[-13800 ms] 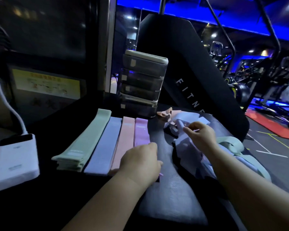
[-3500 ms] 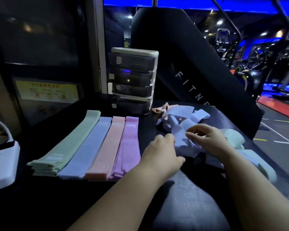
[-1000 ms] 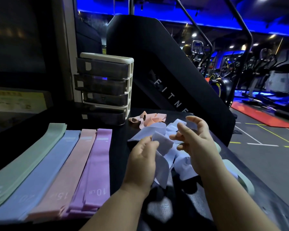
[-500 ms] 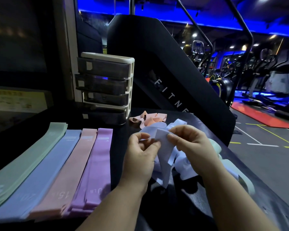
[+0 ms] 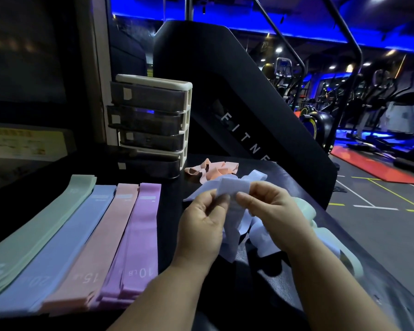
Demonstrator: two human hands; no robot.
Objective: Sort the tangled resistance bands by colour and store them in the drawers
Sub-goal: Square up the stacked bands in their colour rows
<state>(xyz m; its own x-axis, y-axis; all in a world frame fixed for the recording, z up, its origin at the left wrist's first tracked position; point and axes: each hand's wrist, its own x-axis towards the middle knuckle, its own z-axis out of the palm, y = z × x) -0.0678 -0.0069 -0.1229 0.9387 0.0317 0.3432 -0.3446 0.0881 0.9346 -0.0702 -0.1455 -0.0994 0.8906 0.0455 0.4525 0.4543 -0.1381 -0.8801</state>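
— Where is the pale blue band (image 5: 232,191) sitting against the grips?

— It is hanging between them, lifted off the bench (image 5: 171,206). The left grip (image 5: 201,225) is pinching its top edge from the left and the right grip (image 5: 273,211) is pinching it from the right. Both are clamped on it, thumbs nearly meeting. The rest is trailing down into the blue tangle (image 5: 258,237) beneath the hands.

— And against a second ago?

— Then the right grip was standing spread, off the band; now it is holding it. At the left, the mint stack (image 5: 46,223), blue stack (image 5: 65,242), pink stack (image 5: 105,235) and purple stack (image 5: 139,235) are lying as before. The peach tangle (image 5: 213,172) is still resting just right of the drawer unit (image 5: 151,125).
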